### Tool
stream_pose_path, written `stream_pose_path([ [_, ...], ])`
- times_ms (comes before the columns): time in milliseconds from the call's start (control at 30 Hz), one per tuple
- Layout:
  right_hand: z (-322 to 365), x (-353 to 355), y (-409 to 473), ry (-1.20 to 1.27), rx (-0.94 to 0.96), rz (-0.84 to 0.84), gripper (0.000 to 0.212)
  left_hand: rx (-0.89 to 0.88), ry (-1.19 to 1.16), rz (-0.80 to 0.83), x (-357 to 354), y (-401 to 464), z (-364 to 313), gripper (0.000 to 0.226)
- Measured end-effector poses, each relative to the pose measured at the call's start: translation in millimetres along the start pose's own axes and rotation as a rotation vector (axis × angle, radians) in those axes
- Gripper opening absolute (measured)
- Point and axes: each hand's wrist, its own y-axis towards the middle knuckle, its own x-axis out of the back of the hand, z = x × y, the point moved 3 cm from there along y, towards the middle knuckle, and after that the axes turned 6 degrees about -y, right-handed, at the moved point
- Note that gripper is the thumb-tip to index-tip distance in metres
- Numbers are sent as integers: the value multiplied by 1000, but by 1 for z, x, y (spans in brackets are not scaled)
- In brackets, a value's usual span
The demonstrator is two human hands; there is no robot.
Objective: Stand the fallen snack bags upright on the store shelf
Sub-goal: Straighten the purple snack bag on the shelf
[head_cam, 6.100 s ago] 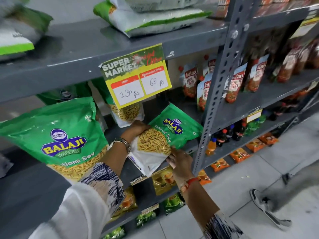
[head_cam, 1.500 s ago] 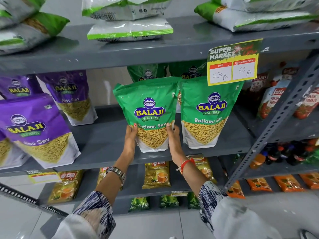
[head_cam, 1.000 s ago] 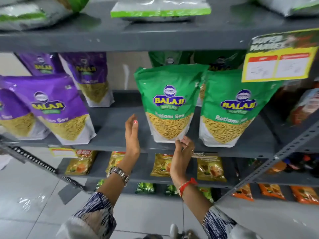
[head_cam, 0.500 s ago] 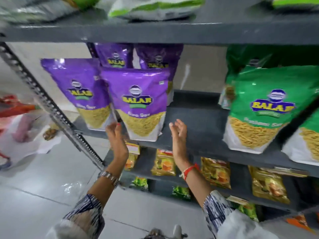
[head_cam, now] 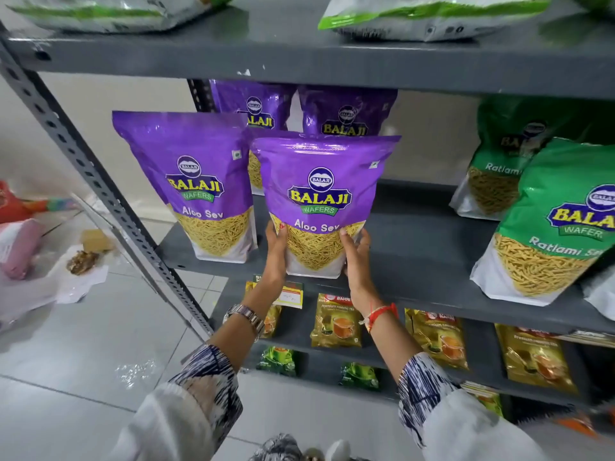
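A purple Aloo Sev bag (head_cam: 319,194) stands upright at the front of the grey middle shelf (head_cam: 416,261). My left hand (head_cam: 275,251) grips its lower left edge and my right hand (head_cam: 356,257) grips its lower right edge. A second purple Aloo Sev bag (head_cam: 196,181) stands upright just to its left. Two more purple bags (head_cam: 346,111) stand behind them, partly hidden. On the right of the same shelf stand green Ratlami Sev bags (head_cam: 552,221), one behind the other.
A slanted grey shelf post (head_cam: 100,181) runs down the left. The shelf above (head_cam: 299,58) carries flat green-and-white bags. Lower shelves hold gold tea packets (head_cam: 336,322) and small green packets. Pink and red packages and scraps lie on the tiled floor (head_cam: 83,344) at left.
My view swung left from the green bags to the purple ones. Both hands, open half a second ago, have closed on the sides of the front purple Aloo Sev bag.
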Motion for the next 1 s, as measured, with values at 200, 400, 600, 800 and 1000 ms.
stream_pose_path([
  [200,-1,-4,10,-19,-18,-22,37,10,-18,84,-3,19,0,125],
  [400,0,-4,14,-12,-18,-21,42,29,-3,79,-4,23,-2,95],
  [600,-15,2,-11,-78,19,-347,49,-48,104,-108,19,-14,0,49],
  [800,-40,-49,-56,-146,116,-286,17,-285,113,-496,99,-42,-11,18],
  [1000,-36,-123,-50,-264,-14,133,47,-289,128,-440,143,-2,-59,48],
])
